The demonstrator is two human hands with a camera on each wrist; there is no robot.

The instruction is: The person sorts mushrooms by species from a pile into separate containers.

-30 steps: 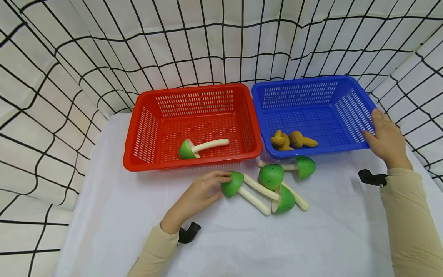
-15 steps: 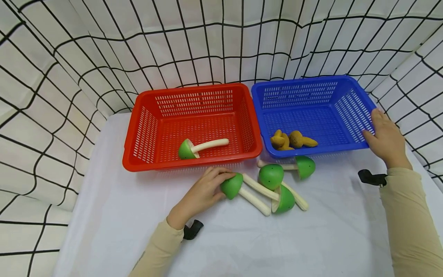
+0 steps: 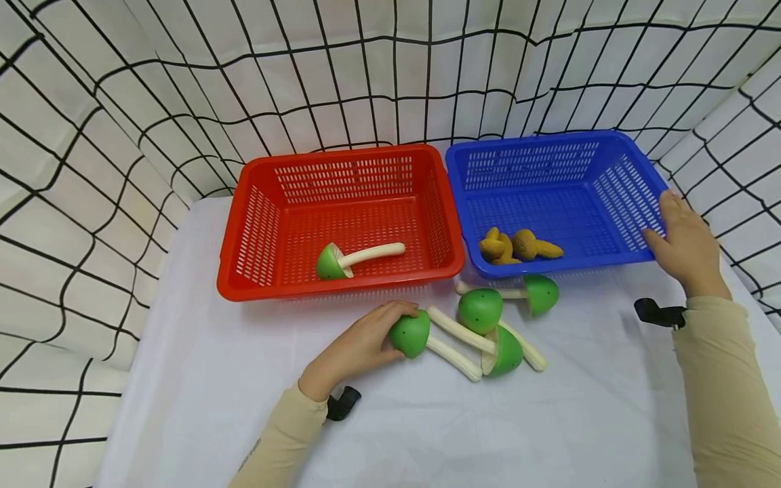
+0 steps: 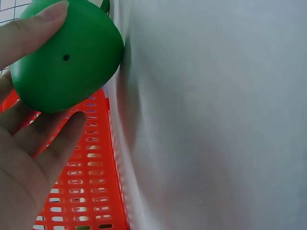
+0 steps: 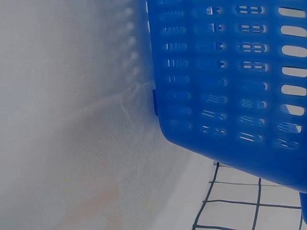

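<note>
In the head view my left hand (image 3: 366,342) grips the green cap of a toy mushroom (image 3: 410,335) lying on the table. Its pale stem points down to the right. Close up in the left wrist view, my thumb (image 4: 33,33) lies over one side of the green mushroom cap (image 4: 72,62), with fingers around the other side. My right hand (image 3: 688,245) rests on the right rim of the blue basket (image 3: 567,264), thumb spread toward the front corner. Only the basket's slotted wall (image 5: 216,86) shows in the right wrist view; the fingers are out of sight there.
Several more green-capped mushrooms (image 3: 480,310) lie jumbled right of my left hand. One green mushroom (image 3: 371,255) lies in the red basket (image 3: 342,290); small brown mushrooms (image 3: 526,245) sit in the blue one. Black-lined white fabric walls (image 3: 366,74) stand behind and beside the baskets.
My left hand has moved slightly right and closed its fingers round the mushroom cap, which has turned and shifted a little toward me. The right hand stays on the blue basket's rim.
</note>
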